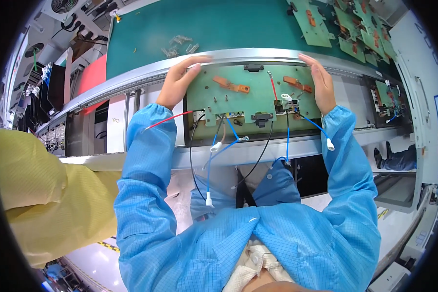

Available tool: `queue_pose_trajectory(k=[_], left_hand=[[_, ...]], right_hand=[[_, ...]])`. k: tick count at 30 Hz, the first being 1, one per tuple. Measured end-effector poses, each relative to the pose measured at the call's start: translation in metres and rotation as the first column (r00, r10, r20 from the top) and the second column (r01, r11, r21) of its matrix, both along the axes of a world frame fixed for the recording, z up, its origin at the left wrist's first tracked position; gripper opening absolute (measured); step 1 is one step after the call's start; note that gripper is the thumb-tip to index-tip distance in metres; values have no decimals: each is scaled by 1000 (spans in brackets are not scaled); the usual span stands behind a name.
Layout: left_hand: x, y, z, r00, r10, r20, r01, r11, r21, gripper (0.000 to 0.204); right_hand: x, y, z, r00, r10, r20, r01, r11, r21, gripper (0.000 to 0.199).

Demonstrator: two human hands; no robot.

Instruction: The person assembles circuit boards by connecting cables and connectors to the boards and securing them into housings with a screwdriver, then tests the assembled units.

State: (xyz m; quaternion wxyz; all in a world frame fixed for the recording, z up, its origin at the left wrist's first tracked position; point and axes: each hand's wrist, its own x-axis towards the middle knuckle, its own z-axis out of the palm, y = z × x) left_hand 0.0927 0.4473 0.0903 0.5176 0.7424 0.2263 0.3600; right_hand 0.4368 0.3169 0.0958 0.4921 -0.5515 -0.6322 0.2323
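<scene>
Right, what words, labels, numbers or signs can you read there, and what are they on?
Nothing reads clearly.
White panel, upper right: faint marks, too blurred to read.
Green board, centre: no readable text.
Floor tape, lower left: yellow-and-black stripes, no lettering visible.

Your left hand (178, 82) and right hand (322, 83) flank the green board (258, 92) at opposite ends, fingers extended. Red, black and blue wires (288, 138) lead from the board, several crossing the near metal rail (304, 150). Beyond, the green surface (228, 27) carries small metal parts (181, 39).
</scene>
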Motion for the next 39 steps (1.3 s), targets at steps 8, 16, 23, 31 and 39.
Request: queue_pose_trajectory(k=[8, 16, 23, 31, 39], left_hand=[[-20, 19, 0, 947, 309, 83, -317, 941, 118, 30], [-19, 41, -30, 940, 337, 53, -341, 924, 174, 28], [-21, -33, 44, 603, 500, 622, -667, 744, 48, 20], [37, -258, 139, 776, -111, -620, 440, 800, 407, 34], [89, -251, 60, 443, 260, -858, 485, 735, 473, 38]], right_hand=[[11, -66, 16, 978, -199, 58, 191, 974, 122, 31], [-40, -102, -6, 785, -240, 572, 159, 969, 189, 64], [-45, -121, -5, 982, -61, 181, 60, 998, 11, 72], [-17, -130, 6, 956, 293, 31, -279, 933, -229, 108], [-41, -134, 5, 977, 93, 190, -74, 992, -106, 76]])
